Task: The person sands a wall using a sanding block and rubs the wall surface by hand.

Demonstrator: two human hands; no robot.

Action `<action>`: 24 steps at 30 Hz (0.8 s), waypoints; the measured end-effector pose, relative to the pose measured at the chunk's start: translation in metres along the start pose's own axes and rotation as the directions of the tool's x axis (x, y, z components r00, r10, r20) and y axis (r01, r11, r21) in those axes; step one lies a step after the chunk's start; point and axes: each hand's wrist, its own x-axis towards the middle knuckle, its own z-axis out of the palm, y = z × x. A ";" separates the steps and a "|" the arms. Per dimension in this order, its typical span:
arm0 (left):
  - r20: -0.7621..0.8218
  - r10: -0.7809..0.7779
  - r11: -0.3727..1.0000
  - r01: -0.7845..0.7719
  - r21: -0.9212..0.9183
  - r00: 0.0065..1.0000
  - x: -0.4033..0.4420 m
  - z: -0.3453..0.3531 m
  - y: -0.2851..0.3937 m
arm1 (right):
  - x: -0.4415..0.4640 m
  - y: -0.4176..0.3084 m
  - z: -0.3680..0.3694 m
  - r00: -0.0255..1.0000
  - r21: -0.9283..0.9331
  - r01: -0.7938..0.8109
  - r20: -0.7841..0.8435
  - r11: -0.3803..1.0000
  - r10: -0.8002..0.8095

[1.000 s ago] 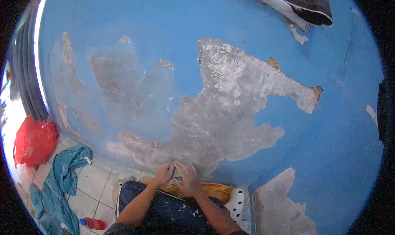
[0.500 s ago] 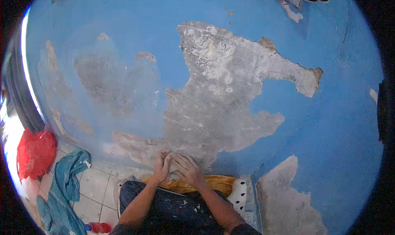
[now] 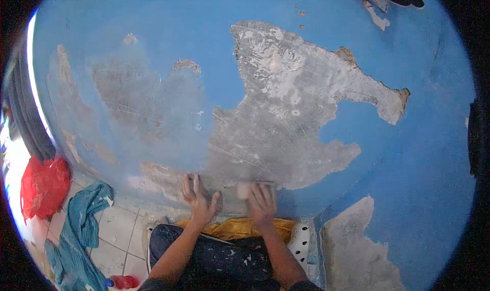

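Note:
A blue wall (image 3: 219,82) fills most of the head view, with a large bare grey plaster patch (image 3: 275,112) where the paint has come away. Low on that wall rests my left hand (image 3: 199,201), its fingers stretched upward and thumb apart, holding nothing. To its right, my right hand (image 3: 262,201) presses a pale flat piece (image 3: 244,190) against the lower edge of the patch. Motion blurs that piece, and the fingers partly cover it, so its exact kind does not show. The plaster just above looks hazy.
Below my hands are a yellow-brown cloth (image 3: 229,229) and a white shoe with holes (image 3: 301,240). At left, a teal cloth (image 3: 81,230), a red bag (image 3: 46,186) and a small red-and-blue item (image 3: 124,282) lie on or near the tiled floor (image 3: 116,227).
My hands were close together and have moved apart. The right one has gone right and up with the pale piece; the left has spread on the wall. The view has shifted slightly.

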 end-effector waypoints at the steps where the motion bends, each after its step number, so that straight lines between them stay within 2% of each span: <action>1: 0.054 -0.005 0.991 -0.002 0.133 0.999 -0.003 0.003 -0.001 | 0.001 0.003 0.001 0.994 -0.074 -0.053 0.089 0.996 0.059; 2: 0.058 -0.011 0.991 0.003 0.132 0.998 -0.005 0.006 -0.002 | 0.000 0.005 0.002 0.977 -0.152 -0.099 0.172 0.983 0.125; 3: 0.127 -0.037 0.986 0.015 0.167 0.991 -0.006 0.009 -0.002 | -0.005 0.003 0.005 0.976 -0.152 -0.101 0.178 0.983 0.128; 5: 0.196 -0.065 0.978 0.024 0.205 0.978 -0.007 0.014 -0.007 | -0.011 -0.003 0.017 0.899 -0.182 -0.237 0.333 0.955 0.286; 10: 0.206 0.025 0.982 -0.063 0.179 0.978 -0.011 0.013 -0.020 | -0.021 -0.001 0.032 0.898 -0.188 -0.237 0.333 0.953 0.289; 18: 0.187 0.040 0.988 -0.066 0.138 0.981 -0.010 0.008 -0.018 | -0.021 -0.004 0.022 0.885 -0.201 -0.219 0.370 0.955 0.281; 20: 0.189 0.040 0.989 -0.065 0.130 0.981 -0.010 0.007 -0.017 | -0.014 -0.007 0.016 0.858 -0.179 -0.260 0.409 0.949 0.312; 24: 0.201 0.044 0.987 -0.074 0.142 0.979 -0.009 0.006 -0.016 | -0.019 -0.004 0.020 0.879 -0.161 -0.248 0.378 0.955 0.291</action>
